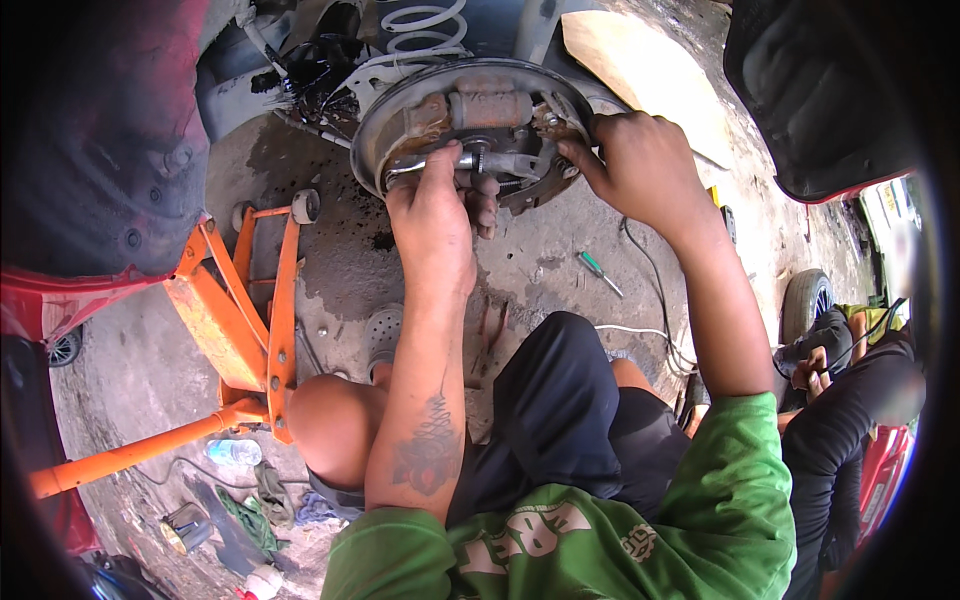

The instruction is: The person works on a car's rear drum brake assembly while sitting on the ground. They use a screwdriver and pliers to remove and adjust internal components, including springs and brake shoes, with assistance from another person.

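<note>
A drum brake assembly (490,108), its drum off, shows rusty brake shoes and greasy metal parts inside a round backing plate (400,95). My left hand (436,215) is closed at the lower left of it. Its thumb presses a shiny metal bar (468,160) that runs across the middle, and its fingertips curl up from below beside a small spring (508,185). At the right edge, my right hand (645,165) curls round the right brake shoe (570,125), thumb pressed to its inner side. The fingers behind it are partly hidden.
An orange floor jack (235,310) stands at left. On the concrete lie a green-handled screwdriver (600,272), pliers (490,325), cables (655,270), a plastic bottle (233,452) and rags (262,505). A coil spring (425,22) rises behind. Another person (840,400) sits at right near a tyre (803,300).
</note>
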The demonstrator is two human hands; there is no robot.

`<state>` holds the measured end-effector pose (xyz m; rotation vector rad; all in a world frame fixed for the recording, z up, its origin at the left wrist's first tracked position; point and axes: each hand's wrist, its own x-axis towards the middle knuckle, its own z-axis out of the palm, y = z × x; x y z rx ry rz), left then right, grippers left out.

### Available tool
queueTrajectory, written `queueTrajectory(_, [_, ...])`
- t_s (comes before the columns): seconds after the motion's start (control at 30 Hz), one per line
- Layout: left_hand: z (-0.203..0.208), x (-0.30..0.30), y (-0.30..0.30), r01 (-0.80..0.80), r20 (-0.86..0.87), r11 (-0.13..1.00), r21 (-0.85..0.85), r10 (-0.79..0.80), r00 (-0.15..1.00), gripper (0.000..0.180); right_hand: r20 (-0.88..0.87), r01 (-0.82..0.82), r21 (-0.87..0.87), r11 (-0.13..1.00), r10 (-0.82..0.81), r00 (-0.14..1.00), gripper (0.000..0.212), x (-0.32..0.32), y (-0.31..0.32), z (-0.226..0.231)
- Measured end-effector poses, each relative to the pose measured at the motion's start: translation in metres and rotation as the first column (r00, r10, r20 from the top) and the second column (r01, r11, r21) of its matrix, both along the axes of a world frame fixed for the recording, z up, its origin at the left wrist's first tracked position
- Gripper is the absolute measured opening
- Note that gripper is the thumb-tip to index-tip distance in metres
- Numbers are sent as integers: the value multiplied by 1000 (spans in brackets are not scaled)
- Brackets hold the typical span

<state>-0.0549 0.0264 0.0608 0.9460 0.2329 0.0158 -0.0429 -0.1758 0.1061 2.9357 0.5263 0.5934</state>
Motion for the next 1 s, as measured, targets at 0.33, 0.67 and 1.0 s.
queueTrajectory(0.33, [-3, 2, -1, 102, 7, 994, 48, -102, 995, 27, 16, -166, -43, 985, 166, 986, 36, 7, -9, -2])
queueTrajectory(0.67, [2, 2, -9, 136, 7, 968, 211, -141, 990, 23, -13, -136, -6, 991, 136, 991, 33, 8, -10, 0])
queueTrajectory(1.0, [-23, -35, -48, 47, 116, 361, 931, -416, 902, 38, 157, -334, 50, 941, 323, 934, 58, 21, -12, -2])
